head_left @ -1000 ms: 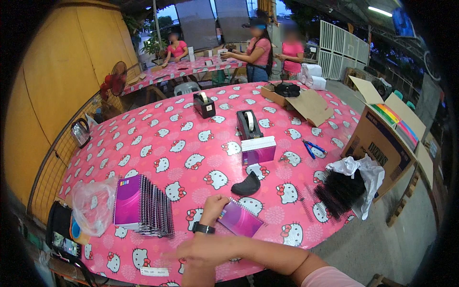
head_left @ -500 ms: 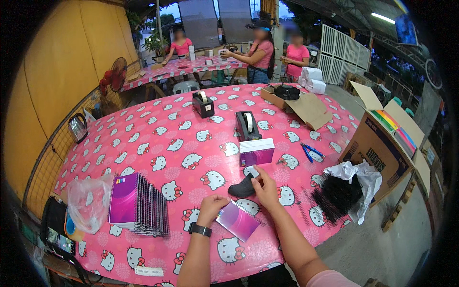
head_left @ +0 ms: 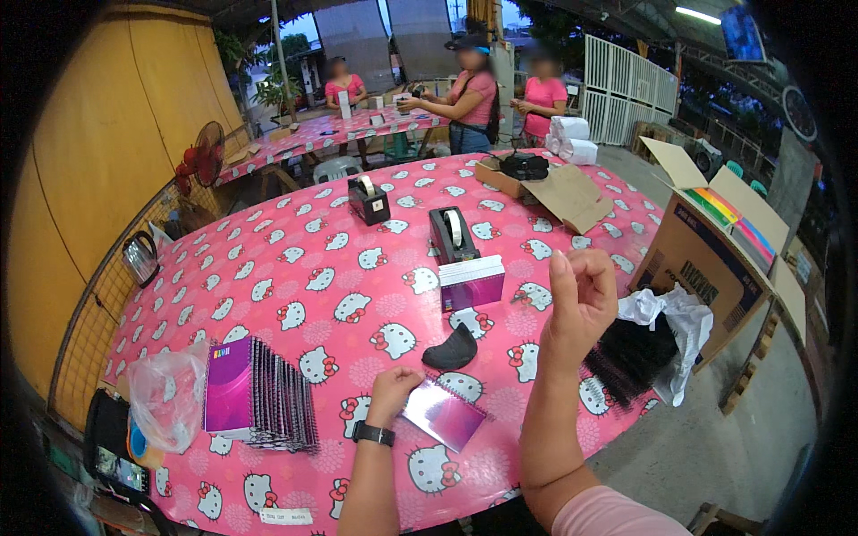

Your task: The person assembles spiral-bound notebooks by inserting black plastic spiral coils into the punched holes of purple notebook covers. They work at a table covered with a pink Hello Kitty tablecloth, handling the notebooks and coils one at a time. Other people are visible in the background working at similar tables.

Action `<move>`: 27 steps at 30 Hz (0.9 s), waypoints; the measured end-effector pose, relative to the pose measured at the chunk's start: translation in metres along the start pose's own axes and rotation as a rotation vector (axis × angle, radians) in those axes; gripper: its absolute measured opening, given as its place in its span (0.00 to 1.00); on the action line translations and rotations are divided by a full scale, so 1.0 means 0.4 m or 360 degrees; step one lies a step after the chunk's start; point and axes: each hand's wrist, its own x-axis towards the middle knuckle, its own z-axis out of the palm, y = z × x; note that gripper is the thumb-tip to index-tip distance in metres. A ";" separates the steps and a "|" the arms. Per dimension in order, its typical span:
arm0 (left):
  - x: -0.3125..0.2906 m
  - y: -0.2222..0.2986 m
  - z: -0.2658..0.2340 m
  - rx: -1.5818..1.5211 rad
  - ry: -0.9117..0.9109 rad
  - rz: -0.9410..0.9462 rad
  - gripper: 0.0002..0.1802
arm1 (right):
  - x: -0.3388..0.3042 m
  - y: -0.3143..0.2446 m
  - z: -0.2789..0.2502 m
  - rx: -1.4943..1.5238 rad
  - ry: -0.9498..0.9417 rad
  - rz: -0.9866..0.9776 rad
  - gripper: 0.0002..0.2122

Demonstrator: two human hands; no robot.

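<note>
A small spiral notebook [head_left: 444, 413] with a shiny purple-and-pink cover lies in front of me. My left hand [head_left: 396, 396], with a dark watch on its wrist, pinches its upper left edge. My right hand [head_left: 579, 299] is raised above the table, thumb upright and fingers curled in; anything inside them is hidden. Just beyond the notebook sits a dark, curved cloth-like piece [head_left: 450, 347], touched by neither hand. Farther off, a short row of small notebooks [head_left: 472, 284] stands before a black tape dispenser [head_left: 454, 234]. Purple spiral notebooks [head_left: 259, 393] are stacked at the left.
Black spiral coils [head_left: 630, 357] lie by white wrapping at the right, beside a big open carton [head_left: 702, 268]. Another tape dispenser [head_left: 368, 200] and a flattened cardboard box [head_left: 572, 201] are farther back. A plastic bag [head_left: 168, 397] rests at left. Three people stand around the far table [head_left: 313, 134].
My right hand has risen and moved rightward, away from the dark piece and the notebook. My left hand stays on the notebook. The whole view has shifted slightly.
</note>
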 end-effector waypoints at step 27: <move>-0.002 -0.009 0.004 -0.0089 0.0007 -0.0014 0.09 | -0.054 0.039 0.039 -0.0137 -0.0866 0.0543 0.26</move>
